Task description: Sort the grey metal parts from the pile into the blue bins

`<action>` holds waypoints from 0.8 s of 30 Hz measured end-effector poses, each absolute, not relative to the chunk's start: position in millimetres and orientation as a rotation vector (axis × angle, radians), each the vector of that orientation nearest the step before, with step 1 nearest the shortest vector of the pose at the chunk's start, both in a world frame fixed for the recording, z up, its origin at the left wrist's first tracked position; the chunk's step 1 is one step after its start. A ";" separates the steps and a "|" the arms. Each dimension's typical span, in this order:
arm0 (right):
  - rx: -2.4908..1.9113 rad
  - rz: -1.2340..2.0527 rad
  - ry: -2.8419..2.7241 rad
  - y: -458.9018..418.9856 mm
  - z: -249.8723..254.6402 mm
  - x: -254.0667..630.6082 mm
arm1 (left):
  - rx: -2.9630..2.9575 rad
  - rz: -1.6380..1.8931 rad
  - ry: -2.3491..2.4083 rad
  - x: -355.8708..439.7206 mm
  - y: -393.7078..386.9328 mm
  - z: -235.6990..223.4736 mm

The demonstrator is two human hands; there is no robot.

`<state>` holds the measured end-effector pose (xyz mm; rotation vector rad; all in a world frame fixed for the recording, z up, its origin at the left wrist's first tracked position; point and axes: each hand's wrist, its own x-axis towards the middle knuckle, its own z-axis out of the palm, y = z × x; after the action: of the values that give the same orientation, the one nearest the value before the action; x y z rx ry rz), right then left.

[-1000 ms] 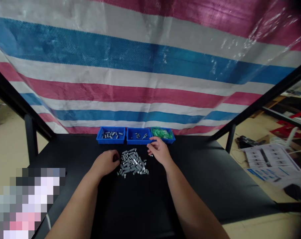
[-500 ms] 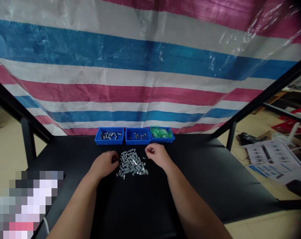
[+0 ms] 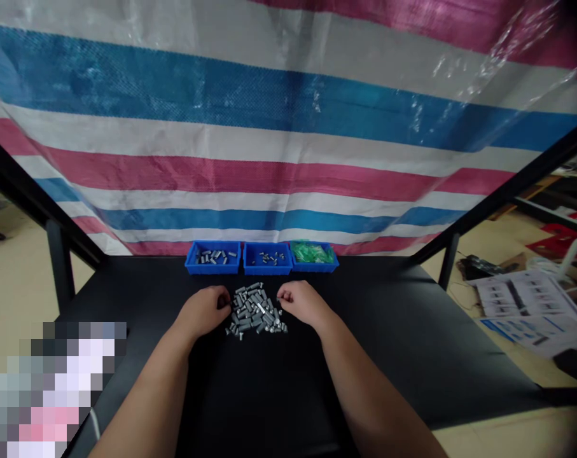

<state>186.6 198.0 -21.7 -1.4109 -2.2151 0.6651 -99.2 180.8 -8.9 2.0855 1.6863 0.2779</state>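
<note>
A loose pile of grey metal cylinders and small screws (image 3: pixel 256 310) lies on the black table between my hands. At the pile's left edge is my left hand (image 3: pixel 206 310), its fingers curled in and the tips hidden, so what they hold, if anything, does not show. On the right side, my right hand (image 3: pixel 301 300) has its fingertips pinched together just beside the pile, over the spot of a small loose screw. Whatever is between those tips is too small to make out.
Behind the pile stand three blue bins in a row: one with metal cylinders (image 3: pixel 193 268), one with small screws (image 3: pixel 249 270), one with green plastic packets (image 3: pixel 313 252). A striped tarp (image 3: pixel 269 172) hangs behind the black table (image 3: pixel 388 337). A blurred-out object (image 3: pixel 73 381) is at left.
My right hand has lowered slightly and its fingers have closed over a small screw that lay apart from the pile. My left hand stays beside the pile. The view has shifted a little.
</note>
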 end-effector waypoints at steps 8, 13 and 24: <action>-1.395 0.563 -1.691 208.2 -15.2 177.3 | 2.100 0.273 1.677 -99.8 181.0 -9.4; -1.477 0.831 -2.061 189.0 -10.5 193.3 | 2.099 0.271 1.680 -100.0 181.1 -10.6; -1.388 0.871 -1.718 206.8 -14.8 181.1 | 2.086 0.256 1.671 -99.4 181.0 -7.4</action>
<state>181.1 206.8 -14.8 -1.3881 -1.7181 0.8715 -99.4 181.0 -7.4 2.0858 1.6706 0.2559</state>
